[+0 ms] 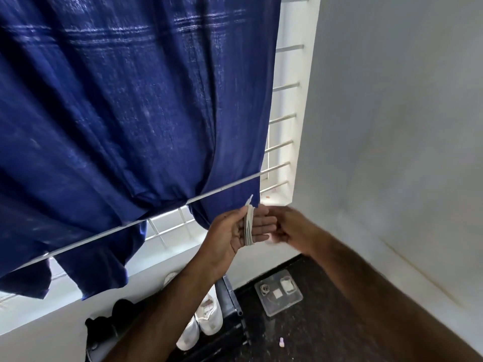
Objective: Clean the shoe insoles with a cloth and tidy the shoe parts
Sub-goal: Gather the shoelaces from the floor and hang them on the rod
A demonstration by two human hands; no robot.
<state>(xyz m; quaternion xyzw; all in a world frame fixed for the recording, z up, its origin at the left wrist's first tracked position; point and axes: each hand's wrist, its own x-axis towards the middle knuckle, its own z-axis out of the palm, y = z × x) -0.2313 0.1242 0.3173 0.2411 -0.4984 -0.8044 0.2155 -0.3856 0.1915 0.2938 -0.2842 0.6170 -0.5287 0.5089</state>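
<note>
A white shoelace point(249, 227) is wound in several loops around the outstretched fingers of my left hand point(230, 233), and its free tip sticks up by my thumb. My right hand point(290, 228) is blurred and touches the left fingertips. Its fingers are curled, with a bit of white lace showing under them. Both hands are raised in front of the window sill. A pair of white shoes point(206, 317) stands on a dark rack point(231, 299) below my left forearm. I see no insoles or cleaning cloth.
A large blue cloth point(125, 113) hangs over a thin line point(156, 212) across the barred window. Black shoes point(104, 327) sit left of the white pair. A clear plastic box point(278, 292) and a small pale object point(281, 342) lie on the dark floor. A white wall is on the right.
</note>
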